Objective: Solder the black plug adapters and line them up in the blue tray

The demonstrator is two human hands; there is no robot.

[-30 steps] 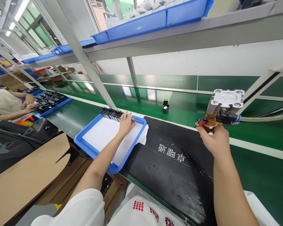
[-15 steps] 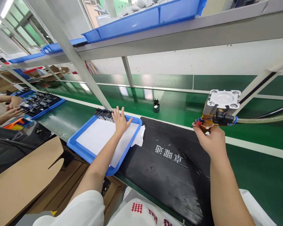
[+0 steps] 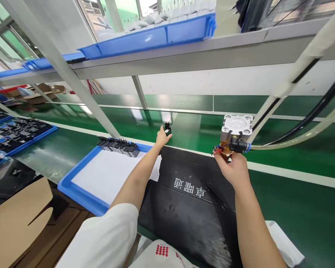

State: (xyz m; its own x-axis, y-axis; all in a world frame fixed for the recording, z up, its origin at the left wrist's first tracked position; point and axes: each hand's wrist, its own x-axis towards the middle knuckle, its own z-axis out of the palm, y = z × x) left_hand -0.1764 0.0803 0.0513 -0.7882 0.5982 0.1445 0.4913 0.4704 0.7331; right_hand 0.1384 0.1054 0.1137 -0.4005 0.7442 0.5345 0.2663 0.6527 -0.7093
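My left hand (image 3: 163,137) reaches across to a small black plug-type device (image 3: 168,129) with upright pins, standing on the green belt. Thumb and forefinger are spread at its near side; a firm grip does not show. My right hand (image 3: 231,165) is closed under a silver pneumatic cylinder (image 3: 237,124) wrapped in amber tape, pinching a small part with red and blue wires (image 3: 218,149). Some of its fingers are hidden behind the cylinder. Left of my arm, a blue tray (image 3: 83,199) lined with white paper holds a row of black plug devices (image 3: 118,146).
A black mat (image 3: 181,212) with white lettering lies before me, with thin tweezers (image 3: 213,195) on it. Overhead runs a shelf with a blue bin (image 3: 147,41). An air hose (image 3: 284,146) leads right from the cylinder. Another full tray (image 3: 25,136) lies far left.
My left hand has left the row in the blue tray and moved forward and right to the device on the belt. My right hand stays at the cylinder. The view has shifted right.
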